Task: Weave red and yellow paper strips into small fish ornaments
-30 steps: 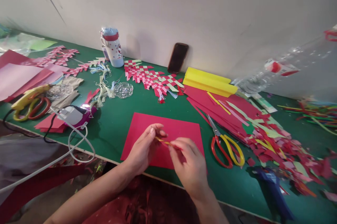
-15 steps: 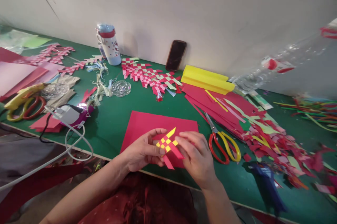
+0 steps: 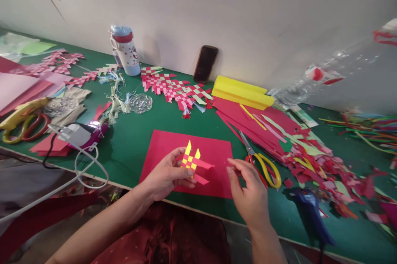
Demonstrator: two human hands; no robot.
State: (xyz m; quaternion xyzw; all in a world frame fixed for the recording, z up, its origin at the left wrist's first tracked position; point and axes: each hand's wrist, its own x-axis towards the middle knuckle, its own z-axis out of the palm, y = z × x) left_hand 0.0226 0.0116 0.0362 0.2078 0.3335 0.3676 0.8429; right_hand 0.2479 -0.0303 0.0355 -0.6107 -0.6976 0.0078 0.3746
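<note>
My left hand (image 3: pixel 169 173) pinches a small woven paper fish (image 3: pixel 190 160) in a red and yellow check, thumb in front and fingers behind. Two yellow points stick up from it and two red strips reach out to the right. Apart from the fish, my right hand (image 3: pixel 249 183) hovers over the right edge of a red paper sheet (image 3: pixel 161 142), its thumb and fingertips slightly apart with nothing between them. Scissors (image 3: pixel 263 165) with red and yellow handles lie just beyond that hand, partly hidden by it.
Paper scraps (image 3: pixel 328 173) heap at right, beside a blue-handled tool (image 3: pixel 313 214). Behind stand a phone (image 3: pixel 205 64), yellow folded paper (image 3: pixel 242 91) and a water flask (image 3: pixel 126 51). Finished woven fish (image 3: pixel 173 87) lie mid-table. A white cable (image 3: pixel 83 160) loops at left.
My right hand has let go of the woven fish and moved right, away from it. In my left hand the fish has turned, its yellow points now upward and red strips rightward.
</note>
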